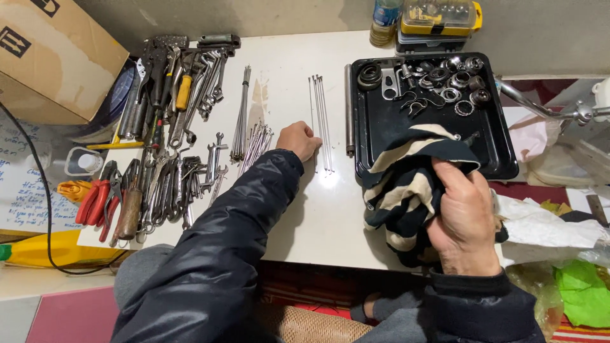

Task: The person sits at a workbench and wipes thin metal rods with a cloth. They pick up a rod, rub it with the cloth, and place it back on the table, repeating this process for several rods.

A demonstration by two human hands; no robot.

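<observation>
Head view: at a white table [305, 209], the left hand [298, 140], fingers curled, rests beside thin steel spokes [321, 121] lying parallel; the right hand [464, 216] clamps a soft striped black-and-cream rag [400, 184] overhanging the black metal tray [438, 133]'s near edge. Bare tabletop lies between.

Right hand [465, 216] gripping striped rag [406, 184], left hand [298, 140] on spokes [321, 121]

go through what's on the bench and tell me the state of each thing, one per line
Left hand: resting on the thin metal rods, fingers curled.
Right hand: closed on the striped cloth.
Striped cloth: bunched, draped over the tray edge.
Black tray: holds metal rings at its far end.
Hand tools: piled at the left.
</observation>
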